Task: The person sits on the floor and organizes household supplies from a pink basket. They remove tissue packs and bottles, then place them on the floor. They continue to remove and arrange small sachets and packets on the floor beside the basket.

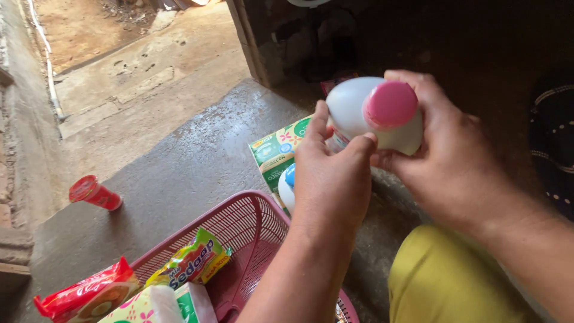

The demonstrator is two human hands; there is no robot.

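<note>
Concrete floor (179, 161): wide bare stretch to the left, doorway step beyond; dark wall close on the right.

Pink basket (251, 221): holds packets, judged partly emptied or partly filled, cannot tell which. Noodle packet (191, 263) inside, red packet (89, 293) at its rim.

Green box (278, 149) on the floor beside the basket.

White bottle (365, 113), pink cap, held above the floor: left hand (332, 179) and right hand (448, 161) both clasp it.

Red can (94, 192): lying apart, left.

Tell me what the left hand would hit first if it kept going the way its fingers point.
The left hand points up and away, fingertips already on the white plastic bottle with the pink cap. Past it lies the dark doorway wall; how far back is unclear.
</note>
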